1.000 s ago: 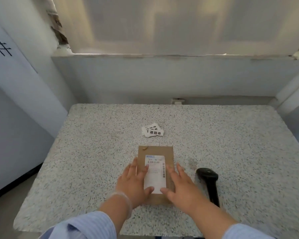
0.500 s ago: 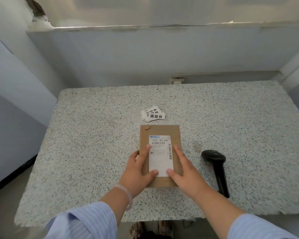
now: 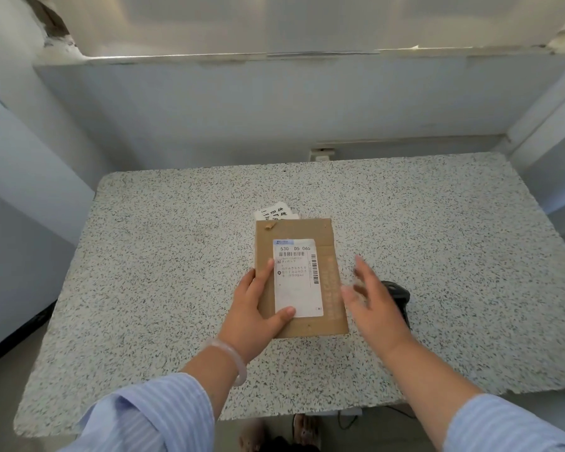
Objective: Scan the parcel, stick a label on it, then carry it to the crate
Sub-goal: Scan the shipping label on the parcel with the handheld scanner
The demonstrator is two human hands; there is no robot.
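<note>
Parcel (image 3: 299, 278) near table (image 3: 437, 256) centre, shipping label (image 3: 298, 278) on its top face. Loose stickers (image 3: 274, 213) behind parcel, partly hidden by its far edge. Barcode scanner (image 3: 400, 293) right of parcel, behind right hand (image 3: 377, 308). Left hand (image 3: 255, 313) on parcel's near-left corner.

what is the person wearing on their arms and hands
Both arms wear light blue sleeves with fine white stripes, pushed up to leave the forearms bare. The left wrist carries a pale translucent bangle. The left hand and right hand are bare: no gloves, no rings visible.
</note>
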